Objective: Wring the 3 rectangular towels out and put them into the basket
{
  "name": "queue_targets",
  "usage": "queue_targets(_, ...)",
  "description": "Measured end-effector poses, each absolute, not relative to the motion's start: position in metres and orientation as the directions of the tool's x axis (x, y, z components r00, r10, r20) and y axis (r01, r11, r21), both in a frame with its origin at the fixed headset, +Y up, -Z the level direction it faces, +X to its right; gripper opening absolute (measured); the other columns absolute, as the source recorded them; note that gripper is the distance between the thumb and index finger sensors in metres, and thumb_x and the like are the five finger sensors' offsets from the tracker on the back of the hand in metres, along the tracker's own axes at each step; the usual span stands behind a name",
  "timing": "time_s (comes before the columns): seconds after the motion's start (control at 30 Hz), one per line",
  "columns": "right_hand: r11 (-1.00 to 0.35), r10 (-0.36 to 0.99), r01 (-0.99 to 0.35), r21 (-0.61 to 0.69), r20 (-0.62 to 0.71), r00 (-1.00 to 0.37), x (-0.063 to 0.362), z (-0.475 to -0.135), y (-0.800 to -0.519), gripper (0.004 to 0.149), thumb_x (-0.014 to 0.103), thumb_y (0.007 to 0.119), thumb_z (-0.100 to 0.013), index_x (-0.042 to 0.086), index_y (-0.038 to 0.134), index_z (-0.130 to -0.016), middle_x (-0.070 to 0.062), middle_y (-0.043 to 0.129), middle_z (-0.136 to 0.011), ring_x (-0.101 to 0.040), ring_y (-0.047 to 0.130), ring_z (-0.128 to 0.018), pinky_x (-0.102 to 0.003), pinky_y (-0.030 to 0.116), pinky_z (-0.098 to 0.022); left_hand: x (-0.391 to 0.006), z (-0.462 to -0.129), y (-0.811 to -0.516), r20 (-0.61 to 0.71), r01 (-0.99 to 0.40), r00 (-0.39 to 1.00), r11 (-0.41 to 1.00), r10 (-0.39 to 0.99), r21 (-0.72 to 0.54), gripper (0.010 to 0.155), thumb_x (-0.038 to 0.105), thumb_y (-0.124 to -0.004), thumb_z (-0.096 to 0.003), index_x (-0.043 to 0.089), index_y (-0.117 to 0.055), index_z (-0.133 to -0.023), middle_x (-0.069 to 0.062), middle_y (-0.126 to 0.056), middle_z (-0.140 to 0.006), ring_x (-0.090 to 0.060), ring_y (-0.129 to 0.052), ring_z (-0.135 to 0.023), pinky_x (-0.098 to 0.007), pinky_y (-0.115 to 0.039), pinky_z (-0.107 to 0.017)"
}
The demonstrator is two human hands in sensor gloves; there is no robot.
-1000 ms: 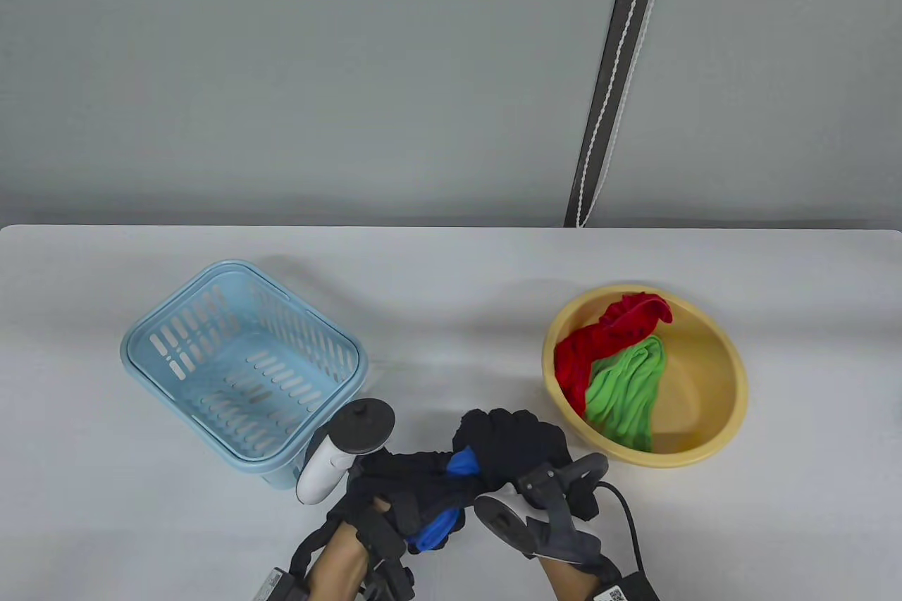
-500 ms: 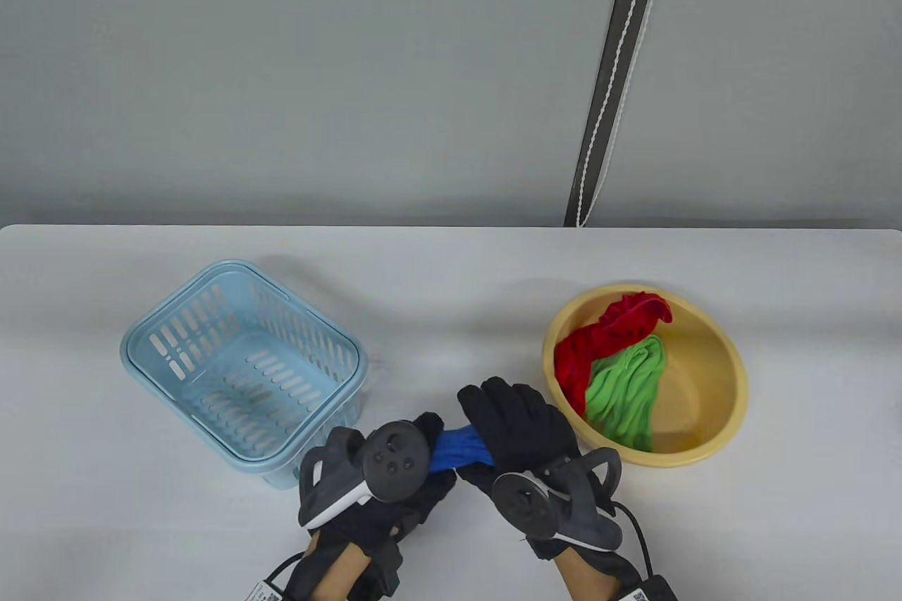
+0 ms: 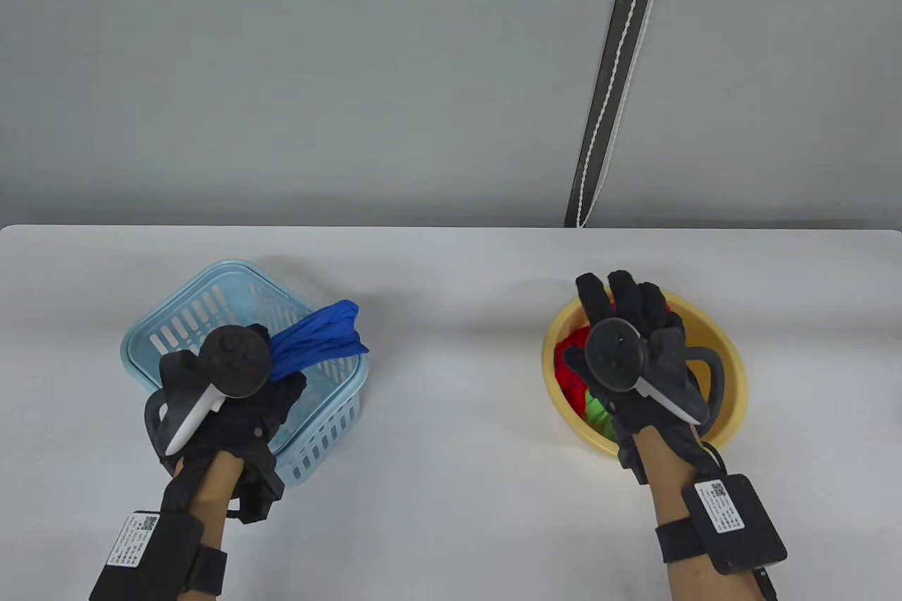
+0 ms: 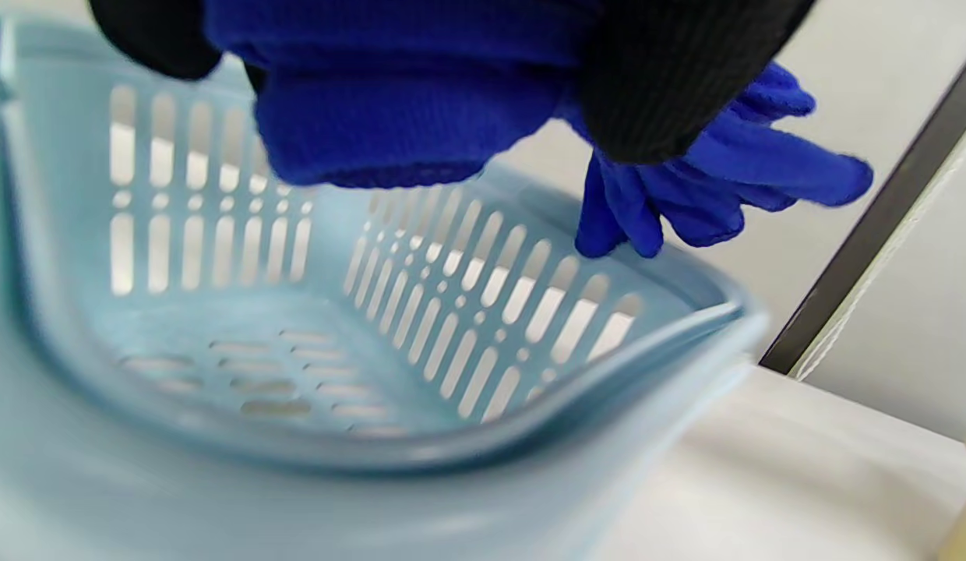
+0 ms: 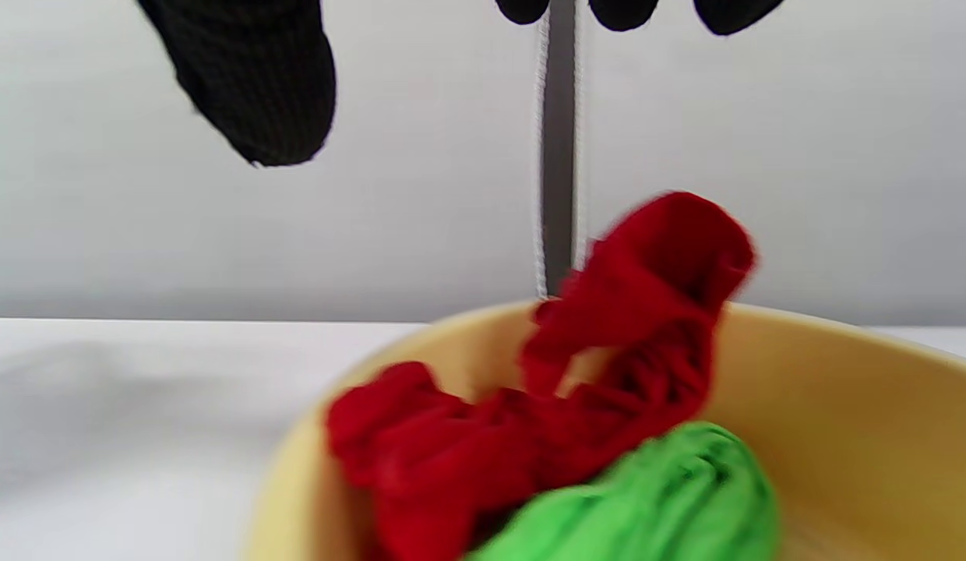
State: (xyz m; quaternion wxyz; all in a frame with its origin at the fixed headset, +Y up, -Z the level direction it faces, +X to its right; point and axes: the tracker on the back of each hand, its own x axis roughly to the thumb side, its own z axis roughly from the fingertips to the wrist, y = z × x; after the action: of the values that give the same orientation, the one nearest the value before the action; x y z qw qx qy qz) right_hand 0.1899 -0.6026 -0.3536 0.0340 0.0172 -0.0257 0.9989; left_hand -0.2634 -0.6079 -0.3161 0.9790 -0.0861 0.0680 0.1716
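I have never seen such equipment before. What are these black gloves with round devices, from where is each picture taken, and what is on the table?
These are a person's two hands in sensor gloves, with a tracker strapped on the back of each. One camera looks down at the table; two others sit on the wrists. On the white table stand a light blue basket and a yellow basin with a red towel and a green towel. The left hand holds a blue towel over the basket. The right hand hovers open above the basin, holding nothing.
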Motion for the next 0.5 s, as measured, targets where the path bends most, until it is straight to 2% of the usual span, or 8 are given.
queue_targets(0.1, -0.998, 0.050, -0.051, 0.027, -0.046, -0.998, 0.210, -0.375, -0.611, 0.095, 0.046, 0.090, -0.052, 0.028, 0.025, -0.119, -0.021, 0.026, -0.124, -0.054, 0.033, -0.113, -0.075, 0.042, -0.075, -0.270, -0.320, -0.617, -0.192, -0.350, 0.929, 0.919, 0.316, -0.179, 0.096, 0.057, -0.080, -0.0536, 0.007, -0.027, -0.116, -0.027, -0.041, -0.121, -0.058, -0.056, -0.103, -0.072, -0.056, -0.070)
queue_targets(0.2, -0.991, 0.051, -0.064, 0.114, -0.113, -0.992, 0.227, -0.397, -0.625, 0.094, 0.044, 0.091, -0.052, 0.028, 0.026, -0.118, -0.022, 0.022, -0.124, -0.055, 0.030, -0.113, -0.076, 0.040, -0.075, -0.265, -0.316, -0.620, -0.140, -0.340, 0.937, 0.928, 0.320, -0.153, 0.096, 0.059, -0.077, -0.0540, 0.011, -0.023, -0.117, -0.024, -0.028, -0.124, -0.059, -0.042, -0.107, -0.074, -0.048, -0.072)
queue_targets(0.3, -0.980, 0.065, -0.089, 0.180, -0.132, -0.989, 0.237, -0.416, -0.641, 0.097, 0.042, 0.094, -0.050, 0.030, 0.026, -0.118, -0.021, 0.019, -0.124, -0.055, 0.027, -0.113, -0.077, 0.039, -0.075, -0.242, -0.303, -0.615, 0.031, -0.306, 0.950, 0.949, 0.310, -0.078, 0.094, 0.061, -0.073, -0.0545, 0.018, -0.017, -0.117, -0.017, -0.017, -0.125, -0.057, -0.029, -0.110, -0.075, -0.040, -0.073)
queue_targets(0.4, -0.968, 0.037, -0.078, 0.237, -0.173, -0.984, 0.244, -0.429, -0.656, 0.100, 0.041, 0.095, -0.048, 0.033, 0.024, -0.118, -0.020, 0.017, -0.125, -0.057, 0.027, -0.113, -0.078, 0.041, -0.075, -0.208, -0.284, -0.609, 0.204, -0.240, 0.951, 0.971, 0.234, 0.004, 0.093, 0.064, -0.070, -0.0542, 0.023, -0.015, -0.117, -0.011, -0.011, -0.125, -0.054, -0.021, -0.111, -0.076, -0.034, -0.073)
queue_targets(0.5, -0.963, 0.035, -0.085, 0.256, -0.196, -0.980, 0.247, -0.437, -0.669, 0.099, 0.041, 0.095, -0.048, 0.036, 0.024, -0.117, -0.020, 0.018, -0.124, -0.057, 0.034, -0.113, -0.076, 0.047, -0.074, -0.175, -0.268, -0.610, 0.308, -0.210, 0.931, 0.978, 0.195, 0.016, 0.093, 0.066, -0.069, -0.0541, 0.026, -0.012, -0.117, -0.008, -0.007, -0.124, -0.052, -0.016, -0.111, -0.076, -0.029, -0.073)
